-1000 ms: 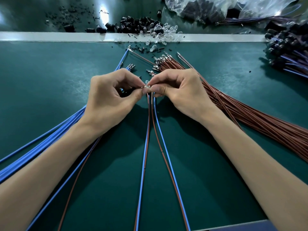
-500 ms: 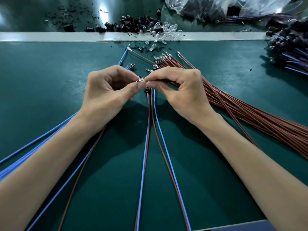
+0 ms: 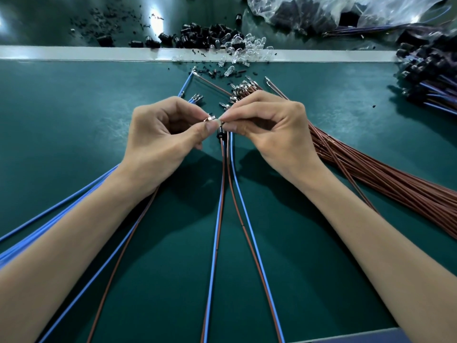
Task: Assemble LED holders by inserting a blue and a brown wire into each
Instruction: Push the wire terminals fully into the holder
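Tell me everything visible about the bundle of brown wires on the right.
The bundle of brown wires is many thin, brown-insulated strands lying loosely on the green mat, running from the right edge toward the centre. Their far ends carry shiny metal terminals, clustered just beyond the right hand, which covers part of the bundle.

Both bare forearms reach in from the near corners and converge at mid-scene. The left hand (image 3: 163,137) has its fingers curled, with the thumb and forefinger pinching a terminal (image 3: 209,119). The right hand (image 3: 274,129), knuckles up, pinches the holder (image 3: 220,131) between thumb and forefinger, its other fingers curled under the palm. The two hands' fingertips meet, thumbs on the near side.
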The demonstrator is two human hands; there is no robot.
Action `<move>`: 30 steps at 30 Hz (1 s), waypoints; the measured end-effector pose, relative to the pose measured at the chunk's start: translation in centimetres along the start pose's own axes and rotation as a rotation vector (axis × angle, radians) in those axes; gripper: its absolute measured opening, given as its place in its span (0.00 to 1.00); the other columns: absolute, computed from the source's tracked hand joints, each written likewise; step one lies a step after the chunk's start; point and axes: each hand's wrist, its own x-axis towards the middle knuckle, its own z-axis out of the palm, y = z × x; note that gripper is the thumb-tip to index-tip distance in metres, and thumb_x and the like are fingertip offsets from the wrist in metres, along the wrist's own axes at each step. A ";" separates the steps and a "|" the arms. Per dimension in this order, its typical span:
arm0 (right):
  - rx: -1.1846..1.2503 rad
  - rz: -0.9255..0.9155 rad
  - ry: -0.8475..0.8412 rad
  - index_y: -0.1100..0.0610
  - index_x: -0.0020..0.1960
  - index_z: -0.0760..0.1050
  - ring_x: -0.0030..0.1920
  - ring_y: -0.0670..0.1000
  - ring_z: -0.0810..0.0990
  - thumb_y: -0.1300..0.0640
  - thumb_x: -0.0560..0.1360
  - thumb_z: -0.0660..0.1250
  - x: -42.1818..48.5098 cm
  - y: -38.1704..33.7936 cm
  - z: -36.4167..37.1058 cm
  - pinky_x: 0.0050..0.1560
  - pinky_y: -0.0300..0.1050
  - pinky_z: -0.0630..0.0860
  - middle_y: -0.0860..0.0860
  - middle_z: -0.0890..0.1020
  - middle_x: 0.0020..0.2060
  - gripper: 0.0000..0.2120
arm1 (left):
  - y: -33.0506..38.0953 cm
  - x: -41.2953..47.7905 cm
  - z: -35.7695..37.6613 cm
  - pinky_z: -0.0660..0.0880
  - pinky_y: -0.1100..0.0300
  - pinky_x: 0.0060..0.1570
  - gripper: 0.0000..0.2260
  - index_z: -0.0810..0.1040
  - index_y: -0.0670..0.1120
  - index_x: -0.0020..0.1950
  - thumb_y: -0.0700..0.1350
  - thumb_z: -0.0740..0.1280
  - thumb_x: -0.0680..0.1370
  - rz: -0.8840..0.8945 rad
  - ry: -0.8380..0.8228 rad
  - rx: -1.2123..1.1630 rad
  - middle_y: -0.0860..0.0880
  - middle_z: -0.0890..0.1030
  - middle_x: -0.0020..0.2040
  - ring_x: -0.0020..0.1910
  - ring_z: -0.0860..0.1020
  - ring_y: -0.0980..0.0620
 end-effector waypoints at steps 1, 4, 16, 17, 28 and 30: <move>0.010 -0.004 -0.001 0.65 0.47 0.82 0.41 0.50 0.82 0.68 0.68 0.74 0.0 0.0 0.0 0.46 0.43 0.79 0.54 0.82 0.40 0.08 | 0.0 0.0 0.0 0.72 0.70 0.32 0.07 0.77 0.46 0.38 0.39 0.74 0.69 -0.002 0.001 0.001 0.58 0.80 0.30 0.26 0.75 0.61; 0.042 -0.019 -0.011 0.67 0.47 0.82 0.42 0.51 0.83 0.69 0.67 0.74 -0.2 0.0 0.0 0.47 0.43 0.80 0.56 0.82 0.41 0.09 | 0.1 0.0 0.0 0.72 0.69 0.32 0.06 0.77 0.46 0.38 0.40 0.74 0.69 -0.008 -0.001 -0.003 0.58 0.80 0.30 0.26 0.75 0.61; -0.113 -0.118 -0.002 0.64 0.45 0.83 0.42 0.49 0.83 0.66 0.70 0.75 -0.1 -0.3 -0.2 0.47 0.40 0.79 0.54 0.83 0.41 0.05 | 0.4 0.0 0.0 0.72 0.70 0.31 0.06 0.76 0.45 0.38 0.41 0.73 0.68 -0.031 -0.015 -0.062 0.58 0.80 0.30 0.26 0.74 0.61; -0.108 -0.116 0.000 0.64 0.45 0.83 0.42 0.49 0.83 0.66 0.70 0.74 -0.2 -0.3 -0.2 0.47 0.41 0.79 0.53 0.83 0.42 0.05 | 0.4 0.0 0.0 0.72 0.70 0.31 0.06 0.76 0.45 0.39 0.41 0.73 0.68 -0.032 -0.022 -0.065 0.58 0.80 0.30 0.26 0.74 0.61; -0.052 -0.087 0.001 0.64 0.46 0.83 0.44 0.48 0.83 0.66 0.70 0.74 -0.3 -0.3 0.1 0.49 0.40 0.78 0.53 0.84 0.42 0.05 | 0.4 0.1 -0.2 0.72 0.68 0.31 0.06 0.76 0.43 0.38 0.41 0.72 0.68 -0.057 -0.039 -0.098 0.56 0.80 0.29 0.25 0.74 0.59; -0.021 -0.063 0.014 0.64 0.47 0.83 0.45 0.48 0.83 0.65 0.69 0.75 -0.2 -0.3 0.2 0.49 0.39 0.77 0.52 0.83 0.43 0.07 | 0.3 0.2 -0.2 0.71 0.69 0.31 0.06 0.76 0.43 0.38 0.41 0.72 0.68 -0.054 -0.021 -0.109 0.57 0.80 0.29 0.25 0.74 0.60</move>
